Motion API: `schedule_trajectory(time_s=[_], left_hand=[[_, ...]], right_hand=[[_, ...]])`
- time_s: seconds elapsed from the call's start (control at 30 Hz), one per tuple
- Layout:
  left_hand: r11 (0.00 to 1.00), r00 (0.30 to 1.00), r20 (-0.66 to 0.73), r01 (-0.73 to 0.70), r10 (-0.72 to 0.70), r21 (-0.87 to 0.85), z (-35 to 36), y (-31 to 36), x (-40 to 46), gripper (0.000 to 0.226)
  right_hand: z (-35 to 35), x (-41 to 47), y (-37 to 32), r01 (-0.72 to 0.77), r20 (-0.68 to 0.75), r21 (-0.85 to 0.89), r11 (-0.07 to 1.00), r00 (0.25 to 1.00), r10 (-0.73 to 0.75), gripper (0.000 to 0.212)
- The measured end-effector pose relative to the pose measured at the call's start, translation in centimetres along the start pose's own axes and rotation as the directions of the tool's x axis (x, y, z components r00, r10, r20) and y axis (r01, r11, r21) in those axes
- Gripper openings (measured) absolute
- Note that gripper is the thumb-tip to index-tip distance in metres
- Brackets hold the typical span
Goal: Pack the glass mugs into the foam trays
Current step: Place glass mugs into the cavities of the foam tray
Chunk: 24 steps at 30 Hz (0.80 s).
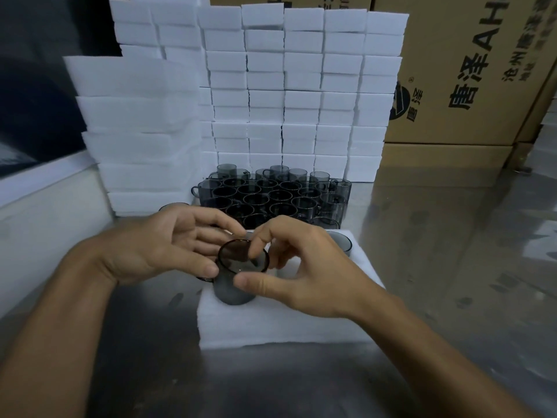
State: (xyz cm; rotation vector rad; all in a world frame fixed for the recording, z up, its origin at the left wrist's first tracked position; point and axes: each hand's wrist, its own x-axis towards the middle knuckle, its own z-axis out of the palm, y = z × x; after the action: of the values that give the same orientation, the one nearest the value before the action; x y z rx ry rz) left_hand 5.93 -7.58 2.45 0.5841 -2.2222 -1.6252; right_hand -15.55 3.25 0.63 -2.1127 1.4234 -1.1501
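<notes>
Smoked glass mug (238,273) was held over the near-left part of a white foam tray (271,324), which lay flat on a steel table (437,267). Mug's long axis stood close to upright, tilted a little: open mouth faced up and toward the camera, base down toward the foam. Could not tell whether the base touched the tray or hung just above it. Handle not made out.

Right hand (307,267) gripped the mug: thumb pressed on the near wall just under the rim, forefinger curled over the far rim into the mouth. Remaining fingers curled loosely behind the glass.

Left hand (162,245) sat at the mug's left side, fingers mostly straight and spread, thumb tip against or right beside the left wall near the rim. Contact there was uncertain. Not curled round the glass.

A second mug (340,241) stood upright at the tray's far-right corner, mouth up. A dark rim showed under the left hand; too hidden to name.

Behind the tray, a cluster of loose mugs (271,194) stood packed together on the table, mouths up, handles pointing various ways. Behind those, stacks of white foam blocks (301,86) rose like a wall, with wider foam slabs (135,131) piled to the left. Printed cardboard cartons (467,70) stood at the right rear.
</notes>
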Motion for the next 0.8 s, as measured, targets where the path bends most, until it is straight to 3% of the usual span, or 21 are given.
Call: schedule_trajectory(time_s=[0.17,0.33,0.5,0.8], left_hand=[[0.997,0.977,-0.204,-0.057,0.065,0.043,0.2,-0.2,0.6,0.034],[0.995,0.963,-0.256,-0.068,0.084,0.071,0.8,-0.3,1.4,0.025],[0.994,0.951,-0.292,-0.089,0.102,0.056,1.2,-0.5,1.8,0.020],[0.989,0.934,-0.344,-0.055,0.099,0.135,0.5,-0.8,1.6,0.016]], right_hand=[[0.4,0.0,0.3,-0.047,-0.015,-0.147,0.988,0.999,0.045,0.056],[0.6,0.0,0.3,-0.014,-0.044,-0.235,0.972,0.999,0.004,0.050],[0.6,0.0,0.4,-0.110,-0.056,-0.165,0.980,0.993,0.102,0.052],[1.3,0.4,-0.6,-0.170,-0.068,-0.236,0.957,0.985,0.158,0.047]])
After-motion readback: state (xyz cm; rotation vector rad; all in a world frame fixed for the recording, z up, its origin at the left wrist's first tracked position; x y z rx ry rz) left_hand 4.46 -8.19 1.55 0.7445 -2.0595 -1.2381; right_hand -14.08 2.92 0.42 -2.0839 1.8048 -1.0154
